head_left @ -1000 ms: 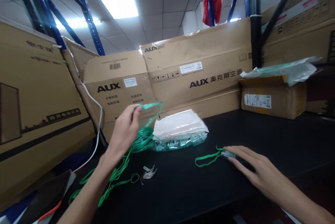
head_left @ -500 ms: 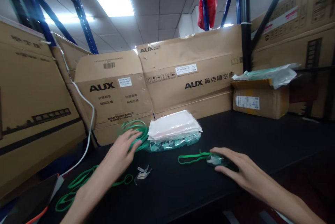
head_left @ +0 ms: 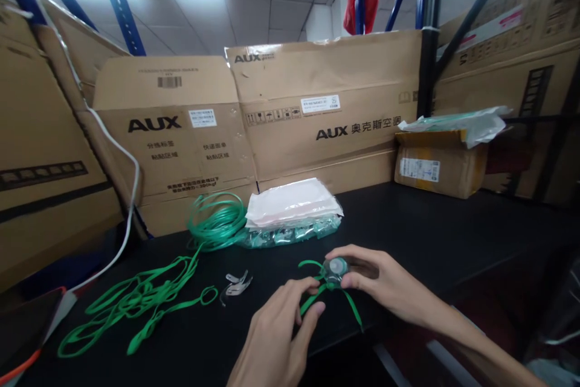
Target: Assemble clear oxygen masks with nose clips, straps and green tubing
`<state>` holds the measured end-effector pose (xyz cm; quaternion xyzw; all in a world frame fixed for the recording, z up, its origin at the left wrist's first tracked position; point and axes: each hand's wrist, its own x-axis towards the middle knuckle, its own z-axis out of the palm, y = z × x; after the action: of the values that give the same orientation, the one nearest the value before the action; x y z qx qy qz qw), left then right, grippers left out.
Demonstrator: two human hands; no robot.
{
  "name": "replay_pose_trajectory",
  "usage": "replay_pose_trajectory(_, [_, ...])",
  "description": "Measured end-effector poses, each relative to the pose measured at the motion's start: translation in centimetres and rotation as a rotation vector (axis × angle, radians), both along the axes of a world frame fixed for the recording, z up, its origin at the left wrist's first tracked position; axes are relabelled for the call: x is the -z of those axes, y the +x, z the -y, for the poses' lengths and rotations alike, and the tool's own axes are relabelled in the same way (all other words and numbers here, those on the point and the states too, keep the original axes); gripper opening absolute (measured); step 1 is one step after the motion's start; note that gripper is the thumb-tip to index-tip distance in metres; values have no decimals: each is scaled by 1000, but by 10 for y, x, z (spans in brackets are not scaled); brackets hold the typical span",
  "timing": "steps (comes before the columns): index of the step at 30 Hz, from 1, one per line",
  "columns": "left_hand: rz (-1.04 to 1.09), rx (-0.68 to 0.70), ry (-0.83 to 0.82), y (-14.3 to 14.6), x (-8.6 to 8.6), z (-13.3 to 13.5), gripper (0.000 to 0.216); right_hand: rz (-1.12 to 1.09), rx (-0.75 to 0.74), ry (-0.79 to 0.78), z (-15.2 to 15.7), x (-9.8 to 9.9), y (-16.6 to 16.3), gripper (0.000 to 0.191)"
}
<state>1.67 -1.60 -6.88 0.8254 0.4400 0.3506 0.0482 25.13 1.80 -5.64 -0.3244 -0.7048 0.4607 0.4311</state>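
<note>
A small clear green mask [head_left: 334, 272], with a pale round port facing up, is gripped by my right hand [head_left: 385, 275] above the black table. It looks like an oxygen mask. Green elastic straps [head_left: 352, 308] trail from its sides. My left hand [head_left: 283, 326] is just left of the mask, thumb and forefinger apart, with part of the strap running between them. I cannot tell if the fingertips touch it. Left of that hand lie several thin metal strips [head_left: 238, 285] in a small pile, and beyond them loose green elastic cord [head_left: 154, 296] in a tangle.
Coiled green tubing [head_left: 220, 221] rests beside white flat packets [head_left: 294, 203] stacked over clear green bagged items [head_left: 294, 233]. A small carton [head_left: 437, 166] with a plastic bag on top stands back right. Large cardboard panels [head_left: 326, 91] wall the table's back; a white cable [head_left: 136, 175] hangs left.
My left hand has come from the tubing coil rightward and nearer, to beside the mask. My right hand has shifted left with the mask, whose port now faces up. The view has turned slightly.
</note>
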Motion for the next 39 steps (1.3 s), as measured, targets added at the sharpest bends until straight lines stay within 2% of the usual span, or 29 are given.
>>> replay_pose_trajectory(4, [-108, 60, 35, 6, 1, 5, 31, 58, -26, -6, 4, 0, 0, 32])
replay_pose_trajectory(9, [-153, 65, 4, 9, 2, 7, 20, 205, 30, 119, 8, 0, -3, 29])
replay_pose_trajectory(14, [-140, 51, -29, 8, 5, 8, 17, 308, 46, 256, 8, 3, -2, 47])
replay_pose_trajectory(19, [-96, 64, 27, 11, 7, 6, 16, 247, 7, 279, 8, 6, -3, 37])
replay_pose_trajectory(24, [-227, -112, 37, 0, -3, 6, 18, 135, 109, 154, 3, 8, -1, 32])
replay_pose_trajectory(28, [-285, -351, -13, -21, -13, 1, 21, -150, 325, 26, -4, 10, 6, 37])
replay_pose_trajectory(30, [-270, -398, -56, -27, -15, -2, 21, -203, 390, 9, -5, 9, 8, 38])
replay_pose_trajectory(33, [-173, -298, -59, -26, -13, -3, 19, -6, 284, 30, -1, 5, 5, 39])
replay_pose_trajectory(36, [-27, -170, 5, -15, -8, 1, 15, 226, 196, 114, 4, 2, -1, 39])
replay_pose_trajectory(39, [60, -76, 49, -4, -3, 6, 11, 290, 169, 149, 6, 4, -4, 38])
